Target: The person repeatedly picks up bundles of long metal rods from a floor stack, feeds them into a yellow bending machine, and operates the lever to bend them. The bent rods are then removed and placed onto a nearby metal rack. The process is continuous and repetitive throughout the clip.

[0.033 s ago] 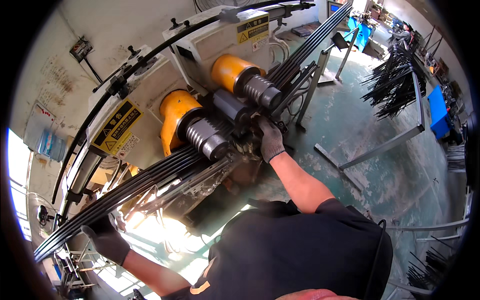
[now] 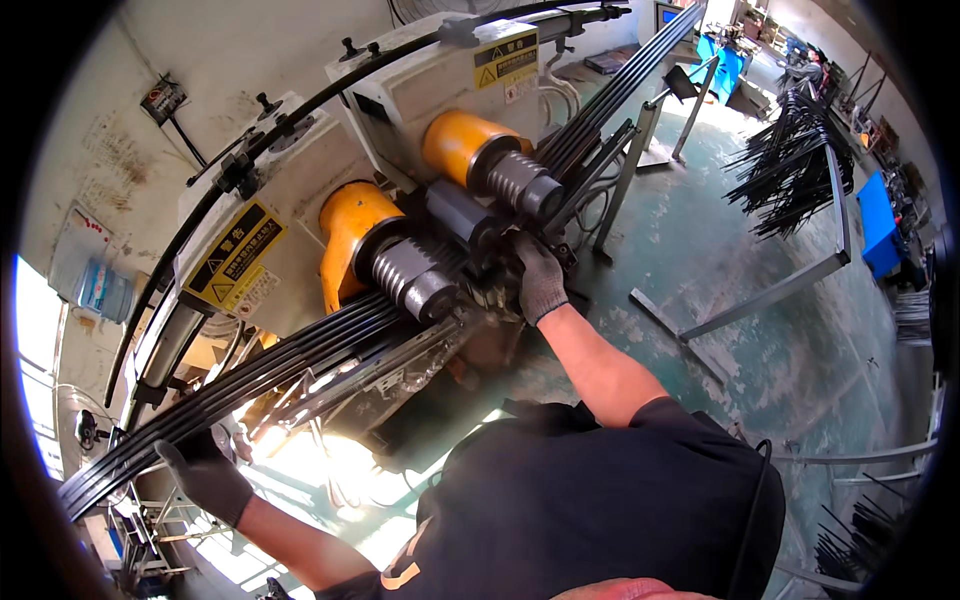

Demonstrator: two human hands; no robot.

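Observation:
A bundle of long black metal tubes (image 2: 235, 385) runs slantwise through a bending machine, from the lower left to the upper right. At its lower left end, my gloved left hand (image 2: 208, 482) grips the bundle from beneath, thumb up along the near side and the other fingers mostly hidden. My gloved right hand (image 2: 541, 277) is closed at the machine's middle, below the dark cylindrical block (image 2: 462, 212); what its fingertips hold there is hidden. Ribbed dark steel rollers, a left one (image 2: 412, 277) and a right one (image 2: 522, 183), sit on orange housings beside the tubes.
White machine bodies with yellow warning labels (image 2: 235, 255) stand behind the rollers. A curved black hose (image 2: 300, 122) arches over them. To the right, a grey metal stand (image 2: 765, 292) carries bundled black rods (image 2: 790, 165). Further off are blue panels (image 2: 876, 225) and another person (image 2: 805, 70).
The tubes have slid slightly toward the lower left, and their lower left ends look more spread. My left hand has shifted a little left and up with them; my right hand has barely moved.

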